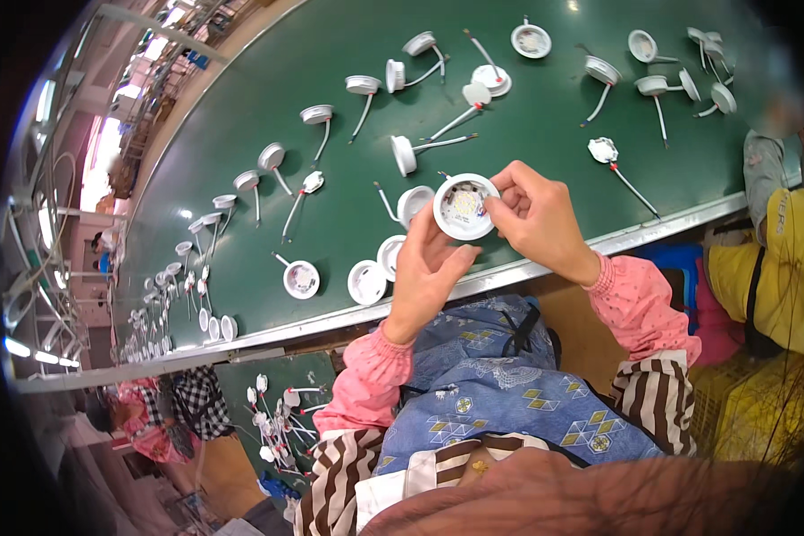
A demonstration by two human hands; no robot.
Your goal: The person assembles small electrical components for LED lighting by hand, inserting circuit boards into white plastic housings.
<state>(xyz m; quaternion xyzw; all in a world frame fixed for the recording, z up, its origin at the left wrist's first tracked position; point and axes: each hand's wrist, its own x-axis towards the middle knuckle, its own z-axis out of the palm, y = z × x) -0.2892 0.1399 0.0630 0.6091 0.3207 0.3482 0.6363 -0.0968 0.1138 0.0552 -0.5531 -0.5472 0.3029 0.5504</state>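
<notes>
head fisheye | facing down — hands [424, 281] [538, 216] near | bench [545, 116] beyond

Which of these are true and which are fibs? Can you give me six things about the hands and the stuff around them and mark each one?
1. The left hand holds a round white lamp part. True.
2. The right hand lies flat on a lap. False: its fingertips are up at that lamp part.
3. More white pieces with wires lie on the table. True.
4. The table is bright red. False: it is green.
5. The apron is blue with a pattern. True.
6. Both hands wear thick gloves. False: both are bare.
</notes>
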